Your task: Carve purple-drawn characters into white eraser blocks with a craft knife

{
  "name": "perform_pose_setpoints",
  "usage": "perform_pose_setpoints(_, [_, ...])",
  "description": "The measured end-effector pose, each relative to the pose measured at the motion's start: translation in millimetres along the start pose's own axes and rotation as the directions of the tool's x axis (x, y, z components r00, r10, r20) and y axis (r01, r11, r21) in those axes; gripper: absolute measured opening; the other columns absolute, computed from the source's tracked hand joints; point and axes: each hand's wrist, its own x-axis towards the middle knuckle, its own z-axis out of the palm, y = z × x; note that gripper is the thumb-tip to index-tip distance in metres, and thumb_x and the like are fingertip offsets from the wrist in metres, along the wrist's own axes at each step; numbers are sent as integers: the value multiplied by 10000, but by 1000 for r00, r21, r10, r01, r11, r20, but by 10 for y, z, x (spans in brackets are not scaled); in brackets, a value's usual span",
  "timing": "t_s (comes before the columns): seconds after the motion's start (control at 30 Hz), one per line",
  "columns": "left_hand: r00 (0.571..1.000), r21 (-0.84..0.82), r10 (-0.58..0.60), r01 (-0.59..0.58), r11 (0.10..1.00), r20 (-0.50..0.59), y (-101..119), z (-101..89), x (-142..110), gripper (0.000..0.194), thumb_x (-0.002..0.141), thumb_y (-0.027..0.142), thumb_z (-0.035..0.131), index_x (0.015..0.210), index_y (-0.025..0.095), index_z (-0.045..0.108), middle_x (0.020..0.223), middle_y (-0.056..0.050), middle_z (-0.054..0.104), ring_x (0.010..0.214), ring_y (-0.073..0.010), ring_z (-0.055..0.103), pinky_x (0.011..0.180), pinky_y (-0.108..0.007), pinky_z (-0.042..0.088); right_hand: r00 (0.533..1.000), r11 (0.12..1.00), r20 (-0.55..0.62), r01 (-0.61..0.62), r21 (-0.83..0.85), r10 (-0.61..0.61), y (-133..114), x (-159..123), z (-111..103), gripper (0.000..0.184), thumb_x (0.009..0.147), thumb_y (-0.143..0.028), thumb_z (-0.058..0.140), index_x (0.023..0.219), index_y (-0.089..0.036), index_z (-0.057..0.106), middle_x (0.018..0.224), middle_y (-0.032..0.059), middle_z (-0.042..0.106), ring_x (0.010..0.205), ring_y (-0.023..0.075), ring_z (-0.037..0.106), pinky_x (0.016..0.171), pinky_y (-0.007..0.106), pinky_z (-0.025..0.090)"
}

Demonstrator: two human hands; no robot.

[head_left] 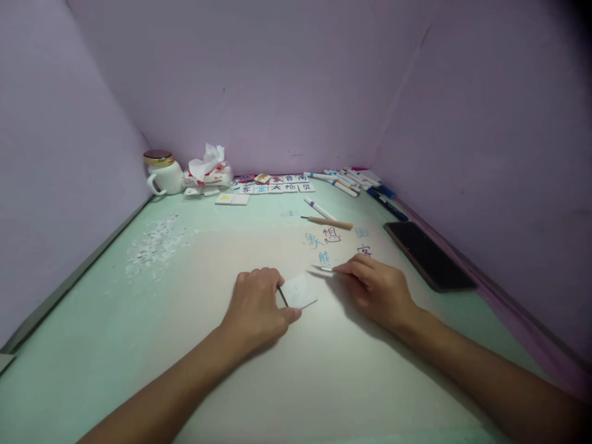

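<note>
My left hand (259, 305) pinches a small white square tile (296, 290) by its left side, thumb at the lower corner and fingers at the upper one. Dark edges show on the tile, and its face bears faint marks too pale to read. In my right hand (377, 287) is a slim carving knife (325, 269), its thin pointed blade aimed left, just off the tile's upper right. Its handle is mostly hidden by my fingers. Beneath both hands lies a pale sheet (208, 259). Coloured handwritten characters (330, 235) stand beyond the right hand.
A wooden-handled pointed tool (330, 222) and a white marker (320, 208) lie ahead. Further back are lettered tiles (276, 189), several markers (351, 179), a tissue pack (208, 176) and a lidded mug (167, 177). White shavings (157, 245) lie left; a phone (428, 254) lies right.
</note>
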Motion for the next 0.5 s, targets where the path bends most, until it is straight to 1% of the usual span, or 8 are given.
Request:
perform_pose_setpoints(0.07, [1000,-1,3,-3,1000,-1,-4,2,1,224,616,346,675,734,207,543,787,-25,594,798,-231,530,753,-375,400,998,991,32,57,117,-61,-68,-19,-17,226,787,-85,505,888,-181,684,734,30,652,637,132,588,545,228,392])
perform_pose_setpoints(0.1, [1000,-1,5,-5,1000,-1,-6,4,3,226,616,350,674,735,208,543,787,-23,592,800,-231,529,755,-376,398,994,986,56,89,142,-97,-115,-29,-23,239,784,-76,497,893,-183,681,727,28,649,625,128,577,541,227,388])
perform_pose_setpoints(0.2, [1000,0,10,-10,1000,2,-16,12,9,229,617,357,670,736,210,540,781,-17,586,793,-228,523,761,-382,397,979,981,97,174,86,-182,-234,-40,-26,238,788,-71,478,834,-187,680,696,28,646,619,134,559,523,236,354])
perform_pose_setpoints(0.27, [1000,2,14,-14,1000,6,-23,15,14,231,617,361,669,730,212,534,783,-17,586,789,-227,520,762,-385,396,973,978,104,205,27,-207,-244,-26,-12,236,788,-70,478,795,-192,679,686,25,646,628,138,559,511,238,332])
perform_pose_setpoints(0.33, [1000,4,17,-17,1000,8,-29,17,17,230,617,361,667,724,212,528,784,-19,587,786,-228,518,759,-386,398,978,982,96,190,-19,-187,-184,2,12,241,786,-71,485,797,-202,686,688,17,648,630,134,564,506,236,322])
perform_pose_setpoints(0.43, [1000,4,16,-16,1000,11,-33,18,18,232,617,360,667,734,211,533,784,-23,591,781,-230,521,749,-388,404,996,992,50,78,-104,-73,-16,48,43,239,790,-94,494,799,-217,699,709,13,660,627,133,579,501,235,322])
perform_pose_setpoints(0.5, [1000,4,15,-15,1000,10,-34,19,18,237,610,358,672,740,210,539,784,-25,594,779,-231,524,742,-389,409,1000,992,9,18,-128,-17,72,64,46,222,801,-119,499,797,-208,702,729,23,671,630,142,592,505,237,338])
